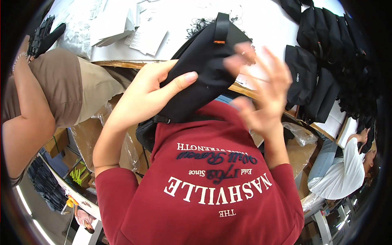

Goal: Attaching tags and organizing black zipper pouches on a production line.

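The bag (206, 61) is pinched by the left hand (157, 85) across the edge of the desk (261, 24); the right hand (265, 90) is spread, blurred, beside it. The bag is best steadied by a firm, even grip.

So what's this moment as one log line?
left hand: holds black bag | right hand: open, blurred, contact unclear | table: papers, other black bags
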Demonstrator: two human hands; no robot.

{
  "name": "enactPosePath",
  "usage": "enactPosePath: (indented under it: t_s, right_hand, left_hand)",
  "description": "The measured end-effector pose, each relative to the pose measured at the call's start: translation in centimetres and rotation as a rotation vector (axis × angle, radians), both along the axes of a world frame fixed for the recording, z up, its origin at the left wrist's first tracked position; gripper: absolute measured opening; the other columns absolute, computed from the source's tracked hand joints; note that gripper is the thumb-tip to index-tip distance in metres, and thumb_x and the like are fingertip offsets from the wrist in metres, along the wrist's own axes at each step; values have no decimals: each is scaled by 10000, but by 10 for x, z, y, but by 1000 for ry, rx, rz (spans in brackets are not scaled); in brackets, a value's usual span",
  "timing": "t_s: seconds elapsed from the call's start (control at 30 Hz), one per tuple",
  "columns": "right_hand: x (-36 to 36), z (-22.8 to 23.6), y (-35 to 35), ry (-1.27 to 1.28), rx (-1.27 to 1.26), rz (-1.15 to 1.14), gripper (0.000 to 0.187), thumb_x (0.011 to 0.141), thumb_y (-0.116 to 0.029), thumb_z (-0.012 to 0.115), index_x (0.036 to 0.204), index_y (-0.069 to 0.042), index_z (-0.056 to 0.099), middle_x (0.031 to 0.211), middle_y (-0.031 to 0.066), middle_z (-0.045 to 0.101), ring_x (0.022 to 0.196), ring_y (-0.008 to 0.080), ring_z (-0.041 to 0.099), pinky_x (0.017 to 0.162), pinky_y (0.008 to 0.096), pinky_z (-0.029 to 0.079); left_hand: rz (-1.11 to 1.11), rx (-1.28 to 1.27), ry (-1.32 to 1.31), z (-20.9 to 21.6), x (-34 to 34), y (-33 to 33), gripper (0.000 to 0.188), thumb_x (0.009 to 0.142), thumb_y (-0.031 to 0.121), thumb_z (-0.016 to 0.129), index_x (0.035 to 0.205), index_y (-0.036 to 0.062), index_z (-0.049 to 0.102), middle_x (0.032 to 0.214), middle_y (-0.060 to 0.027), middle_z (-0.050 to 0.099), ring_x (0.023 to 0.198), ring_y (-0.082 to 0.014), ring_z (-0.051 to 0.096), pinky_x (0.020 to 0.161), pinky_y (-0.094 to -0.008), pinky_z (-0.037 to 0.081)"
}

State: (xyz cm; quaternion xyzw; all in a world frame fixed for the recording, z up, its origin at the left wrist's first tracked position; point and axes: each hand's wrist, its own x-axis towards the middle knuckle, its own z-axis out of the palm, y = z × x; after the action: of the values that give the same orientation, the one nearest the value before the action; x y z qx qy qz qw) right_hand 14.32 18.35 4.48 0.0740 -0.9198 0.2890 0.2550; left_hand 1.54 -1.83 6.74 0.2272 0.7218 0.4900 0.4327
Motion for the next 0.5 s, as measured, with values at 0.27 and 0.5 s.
enactPosePath:
  t_s: [0.27, 0.5]
  right_hand:
    - [3, 5, 6, -110, -64, 111, 446, 896, -336, 442, 539, -116, 594, 1016, 70, 688, 1206, 334, 470, 1075, 446, 192]
    - [1, -8, 6, -17, -241, 91, 257, 756, -267, 620, 582, -79, 611, 1207, 133, 603, 1218, 322, 419, 1046, 426, 250]
  left_hand:
    - [104, 42, 135, 11, -4, 3, 290, 938, 230, 575, 1016, -47, 606, 724, 1, 624, 645, -27, 530, 568, -205, 437]
    - [206, 121, -159, 8, -12, -2, 301, 928, 225, 595, 1060, -44, 610, 826, 6, 645, 720, -29, 567, 617, -187, 462]
